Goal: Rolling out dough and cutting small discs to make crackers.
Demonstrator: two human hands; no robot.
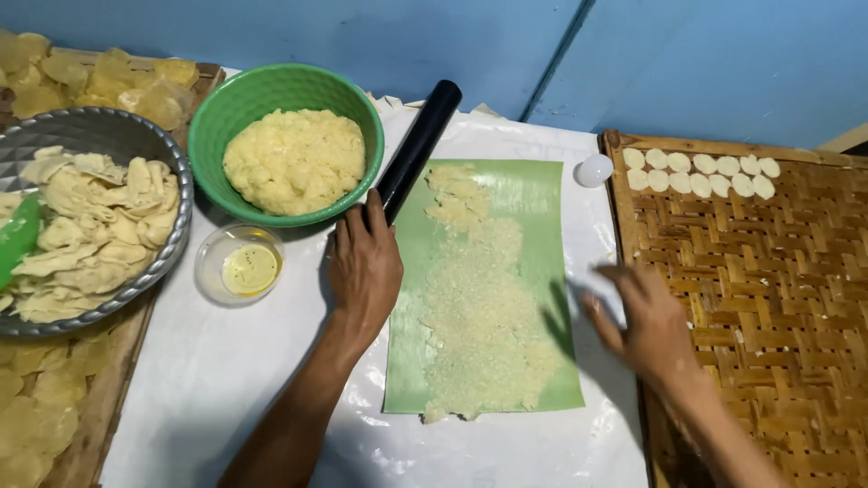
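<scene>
Dough sheet (479,307) nearest, rolled thin on green leaf (533,194) — soft, crumbly, tears easily; likely best lifted by leaf edge, not dough. Right hand (646,321) right of leaf, blurred, fingers spread, holding nothing. Left hand (364,264) left of leaf, resting at lower end of black roller (418,149), grip loose. Green bowl (287,145) of dough beyond-left; woven tray (768,298) right, white discs (701,172) at far edge.

Home food-preparation kitchen: green bowl (286,143) of yellow dough, black rolling pin (418,149) just beside it, woven bamboo drying tray (768,298) well right of it.
</scene>
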